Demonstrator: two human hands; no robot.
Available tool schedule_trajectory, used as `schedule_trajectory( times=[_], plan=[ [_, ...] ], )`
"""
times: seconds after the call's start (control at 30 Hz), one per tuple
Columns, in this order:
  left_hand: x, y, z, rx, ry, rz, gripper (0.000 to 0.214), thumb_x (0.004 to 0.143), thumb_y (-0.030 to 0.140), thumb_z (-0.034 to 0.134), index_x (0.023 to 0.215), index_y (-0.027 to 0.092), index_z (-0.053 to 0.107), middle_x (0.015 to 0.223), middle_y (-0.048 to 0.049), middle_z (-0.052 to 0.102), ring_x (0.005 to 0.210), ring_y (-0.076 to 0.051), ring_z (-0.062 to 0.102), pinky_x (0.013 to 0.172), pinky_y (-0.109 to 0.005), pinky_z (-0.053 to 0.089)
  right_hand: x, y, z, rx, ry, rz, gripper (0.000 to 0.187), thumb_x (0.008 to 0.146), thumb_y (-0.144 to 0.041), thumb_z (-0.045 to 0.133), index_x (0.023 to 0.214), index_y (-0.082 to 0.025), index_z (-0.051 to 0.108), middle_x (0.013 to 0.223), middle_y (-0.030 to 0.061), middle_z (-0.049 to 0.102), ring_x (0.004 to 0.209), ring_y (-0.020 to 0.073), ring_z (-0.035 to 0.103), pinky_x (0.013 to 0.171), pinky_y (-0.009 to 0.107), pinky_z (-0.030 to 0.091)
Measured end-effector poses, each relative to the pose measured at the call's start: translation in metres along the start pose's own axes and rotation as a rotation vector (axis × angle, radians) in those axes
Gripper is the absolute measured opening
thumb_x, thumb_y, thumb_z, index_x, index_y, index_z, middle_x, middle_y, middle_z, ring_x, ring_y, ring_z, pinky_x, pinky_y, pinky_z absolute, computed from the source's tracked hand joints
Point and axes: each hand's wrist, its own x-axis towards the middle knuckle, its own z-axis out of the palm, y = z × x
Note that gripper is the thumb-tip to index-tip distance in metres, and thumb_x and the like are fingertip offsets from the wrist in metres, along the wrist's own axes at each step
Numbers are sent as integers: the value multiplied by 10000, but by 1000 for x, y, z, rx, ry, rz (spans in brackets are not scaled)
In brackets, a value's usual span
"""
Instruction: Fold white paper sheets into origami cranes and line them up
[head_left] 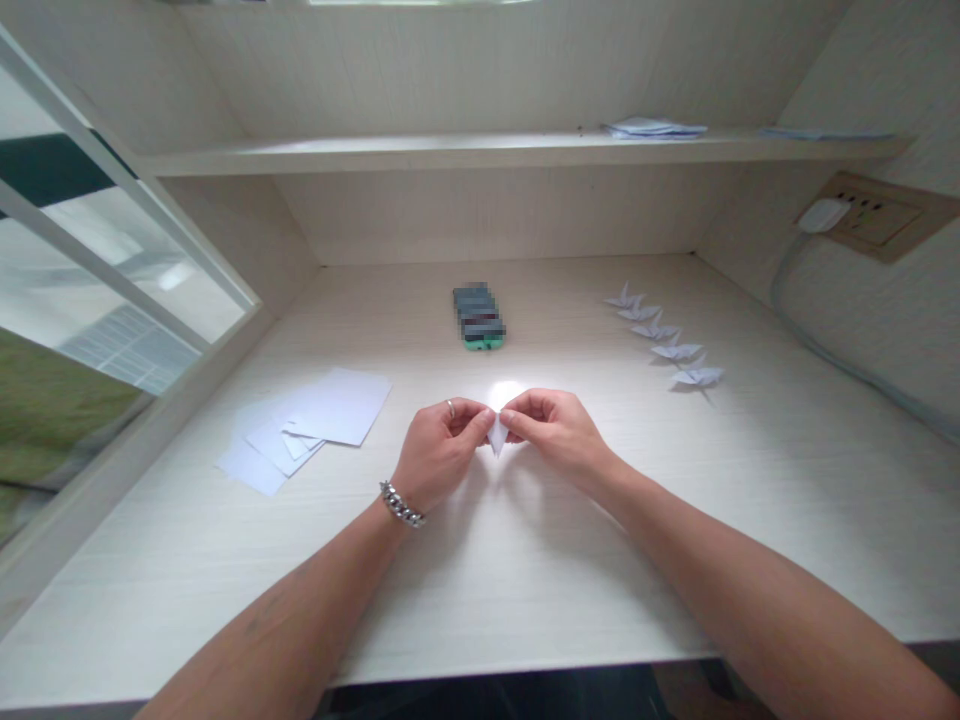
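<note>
Between my two hands is a small folded white paper (pixel 497 437), its pointed tip hanging downward. My left hand (pixel 442 447), with a ring and a chain bracelet, pinches its left side between thumb and fingers. On the other side, my right hand (pixel 555 430) grips it the same way. The fingers hide most of the upper part of the fold. To the left lie several loose white paper sheets (pixel 352 405), overlapping. A row of several folded paper cranes (pixel 697 376) stands at the right.
A phone-like device (pixel 480 318) with a blurred face and green edge lies beyond my hands. A shelf (pixel 450 158) spans the back, bearing stacked papers (pixel 652 128). From a wall socket (pixel 877 215), a grey cable (pixel 832 350) runs down the right side. A window (pixel 112 250) is at left.
</note>
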Motion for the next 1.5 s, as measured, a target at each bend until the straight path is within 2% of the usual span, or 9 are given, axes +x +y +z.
schedule_trajectory(
  times=[0.2, 0.33, 0.6, 0.73, 0.9, 1.0, 1.2, 1.33, 1.5],
  plan=[
    [-3, -3, -1, 44, 23, 55, 211, 803, 349, 651, 744, 153, 700, 698, -45, 716, 624, -155, 637, 578, -233, 472, 1, 2, -1, 58, -32, 6, 195, 777, -354, 675, 783, -159, 662, 736, 36, 678, 669, 156, 623, 638, 287, 501],
    [-4, -3, -1, 70, 25, 79, 193, 810, 336, 647, 744, 161, 696, 698, -36, 708, 617, -144, 619, 568, -228, 455, -1, 1, -2, -45, -12, -47, 163, 800, -332, 650, 791, -170, 660, 761, 37, 669, 701, 158, 606, 638, 278, 479],
    [0, -6, 1, -110, 1, 24, 191, 779, 333, 692, 779, 142, 679, 721, -45, 708, 647, -147, 642, 617, -242, 494, -3, -4, 0, -135, 38, -82, 135, 816, -293, 609, 760, -174, 638, 731, 29, 651, 681, 155, 583, 617, 272, 442],
    [-1, -8, 0, -26, 6, 53, 181, 798, 325, 665, 772, 147, 656, 718, -36, 690, 639, -139, 627, 590, -235, 477, -1, -2, -1, -138, 19, -76, 129, 810, -286, 612, 771, -167, 639, 750, 29, 657, 700, 155, 593, 640, 274, 448],
    [-3, -9, 2, 106, -1, 98, 165, 825, 312, 618, 779, 156, 642, 709, -24, 664, 635, -139, 601, 586, -245, 459, -5, -9, 0, -309, 21, -116, 132, 832, -250, 582, 746, -166, 636, 703, 11, 629, 653, 130, 551, 604, 252, 410],
    [-4, -9, 2, 120, 4, 115, 167, 841, 314, 596, 786, 160, 628, 712, -18, 653, 633, -134, 590, 586, -245, 452, -6, -10, 2, -305, 36, -126, 136, 840, -250, 580, 750, -166, 638, 701, 11, 633, 646, 128, 554, 601, 249, 416],
    [-1, -9, 1, -20, 34, 71, 168, 838, 316, 609, 802, 152, 617, 727, -15, 659, 646, -124, 607, 594, -227, 467, -1, 1, -2, -124, -3, -94, 162, 847, -306, 596, 828, -159, 662, 767, 39, 682, 708, 159, 630, 669, 280, 480],
    [1, -10, 1, -98, 24, 52, 177, 818, 316, 648, 848, 142, 640, 766, -27, 685, 675, -127, 632, 628, -229, 488, -2, 0, -3, -195, 48, -116, 158, 853, -296, 587, 800, -164, 656, 753, 41, 678, 703, 162, 619, 656, 280, 474],
    [1, -13, 1, -85, 19, 45, 200, 808, 333, 668, 833, 136, 650, 770, -35, 688, 682, -133, 636, 636, -236, 491, -4, -3, -1, -253, 61, -126, 161, 861, -294, 575, 793, -170, 650, 758, 41, 677, 702, 156, 606, 642, 271, 461]
  ],
)
